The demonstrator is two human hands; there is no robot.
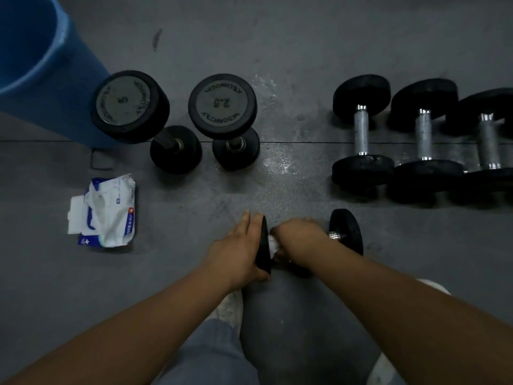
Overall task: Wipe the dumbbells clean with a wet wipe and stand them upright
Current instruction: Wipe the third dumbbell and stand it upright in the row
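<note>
Grey rubber gym floor [305, 51] w/ a seam line and wet patches. Small dumbbell [345, 232] is lying on its side near the feet. L hand [238, 251] is gripping its left plate. R hand [299, 240] is curling round the handle w/ a white wet wipe [273, 244]. Dumbbell marked 5 [125, 104] and dumbbell marked 2.5 [222, 104] are standing upright by a blue bin [41, 65]. Three more dumbbells [423, 134] are lying at right, wipes pack [111, 212] at left.

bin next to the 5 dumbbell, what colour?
Blue: the bin shows clearly in the head view, upper left.
</note>
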